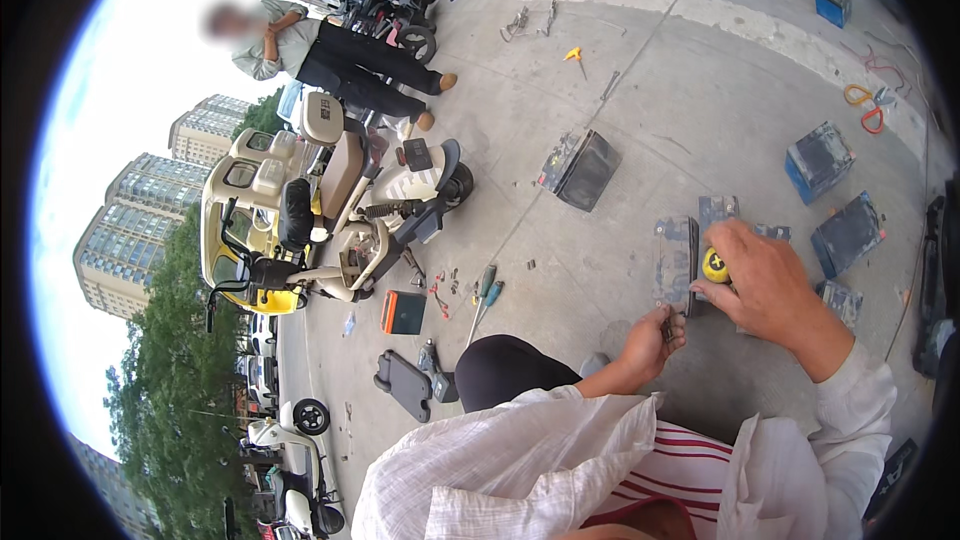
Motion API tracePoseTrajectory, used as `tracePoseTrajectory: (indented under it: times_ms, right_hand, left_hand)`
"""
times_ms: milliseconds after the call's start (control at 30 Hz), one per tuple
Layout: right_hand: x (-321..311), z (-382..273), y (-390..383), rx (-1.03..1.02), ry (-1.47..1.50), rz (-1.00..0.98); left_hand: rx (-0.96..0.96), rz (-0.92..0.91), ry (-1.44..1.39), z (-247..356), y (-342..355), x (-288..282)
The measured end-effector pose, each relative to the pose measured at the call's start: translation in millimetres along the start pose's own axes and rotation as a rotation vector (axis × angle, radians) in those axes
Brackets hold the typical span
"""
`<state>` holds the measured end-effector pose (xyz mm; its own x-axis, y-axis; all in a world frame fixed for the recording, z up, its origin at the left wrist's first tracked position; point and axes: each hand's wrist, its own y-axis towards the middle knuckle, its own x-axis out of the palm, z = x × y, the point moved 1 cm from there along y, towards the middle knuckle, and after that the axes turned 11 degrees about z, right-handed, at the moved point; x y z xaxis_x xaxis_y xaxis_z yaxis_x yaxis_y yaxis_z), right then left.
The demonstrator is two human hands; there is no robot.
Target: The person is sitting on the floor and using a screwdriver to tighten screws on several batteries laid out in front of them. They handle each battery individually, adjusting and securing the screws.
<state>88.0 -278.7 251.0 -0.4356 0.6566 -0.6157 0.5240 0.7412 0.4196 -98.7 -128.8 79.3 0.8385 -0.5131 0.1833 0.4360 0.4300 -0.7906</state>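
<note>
Slip risk: L hand sits right beside the gripped tool

Clock = this view, w/ R hand as centre. R hand [760,280] is clamped on a yellow tool [715,265]; its round end shows, tip hidden, so exact type n/a. L hand [655,345], at 8 o'clock, has fingers curled; can't tell if they're pinching a small part or just bracing. The nearest batt. [672,260] is at 9–10 o'clock, just beyond L fingers, w/ the tool close by its dark edge.

Main worry: if the tool skids under push, it could hit L fingers, b/c they're so near. If the tip is bare metal & bridges both terminals, it could short; terminals not clear from here, so that's a maybe. Batt. might also shift or tip if pressed off-centre, esp. if L hand isn't really bracing it.

Other stuff: loose white sleeve [855,395] at 5 o'clock could snag. Blue-black batt. [848,233] at 2 o'clock is near enough for an elbow or wrist to knock. Teal-handled screwdrivers [488,290], 9 o'clock, lie well apart on the ground [540,320], near a knee [510,370]; a trip/roll hazard if stepped on.
</note>
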Motion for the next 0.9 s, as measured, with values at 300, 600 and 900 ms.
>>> tracePoseTrajectory:
  times_ms: [300, 600, 900]
  right_hand:
    - [4, -2, -2, 0.045, -0.039, -0.007]
    - [9, 6, 2, 0.02, 0.078, -0.063]
    - [9, 13, 1, 0.051, 0.168, -0.068]
  left_hand:
    - [-0.002, 0.006, 0.012, 0, -2, -2]
    - [0.008, 0.041, 0.005, 14, -8, 3]
    - [0.02, 0.054, -0.018, 17, -13, -1]
